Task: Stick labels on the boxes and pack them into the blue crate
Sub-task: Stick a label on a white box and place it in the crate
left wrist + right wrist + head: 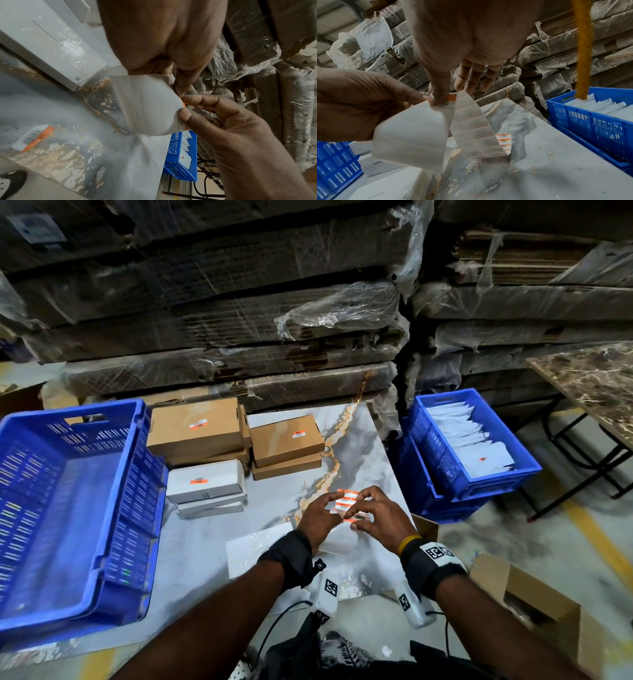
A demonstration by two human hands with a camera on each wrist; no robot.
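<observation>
Both hands [346, 517] pinch label sheet [412, 129] above marbled table [359, 446].

Marbled grey counter [359, 446] with an orange vein. On it: an empty blue crate [68, 508] at left, stacked brown boxes [236, 440] and white boxes [209, 491] beside it, and a white sheet [253, 549] at the near edge.

place: warehouse packing area | evidence: shrink-wrapped stacks of flattened cardboard [239, 313] behind the counter [356, 440]; blue crate [68, 501] at its left edge; labelled boxes [219, 446]; yellow floor line [596, 539]
</observation>
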